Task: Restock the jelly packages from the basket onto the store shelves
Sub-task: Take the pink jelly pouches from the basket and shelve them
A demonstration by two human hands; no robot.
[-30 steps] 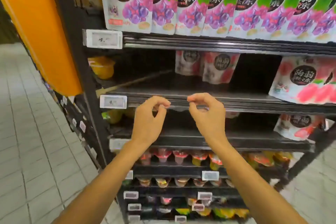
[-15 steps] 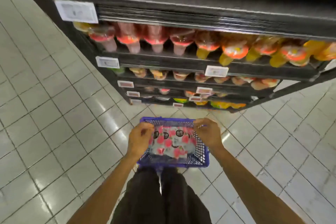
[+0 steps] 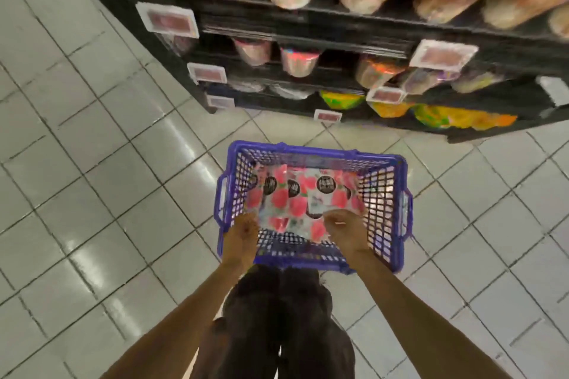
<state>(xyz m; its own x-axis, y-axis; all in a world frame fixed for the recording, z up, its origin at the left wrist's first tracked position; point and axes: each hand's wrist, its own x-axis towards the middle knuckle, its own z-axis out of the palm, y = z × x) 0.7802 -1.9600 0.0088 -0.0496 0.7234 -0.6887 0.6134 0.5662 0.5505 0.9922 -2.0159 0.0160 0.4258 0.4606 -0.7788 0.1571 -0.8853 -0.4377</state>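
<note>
We see little clothing here. The left forearm [image 3: 184, 323] and the right forearm [image 3: 415, 311] are bare along all the length that shows, and so are the left hand [image 3: 241, 232] and the right hand [image 3: 345, 229]. On a finger of the right hand we make out a small pale spot, and we cannot tell whether it is a nail or glare. Below the arms we see dark trousers [image 3: 277, 332], near black with a brownish cast. They are loose and of soft cloth that gathers in folds, and the two legs are parted by a thin darker line.
</note>
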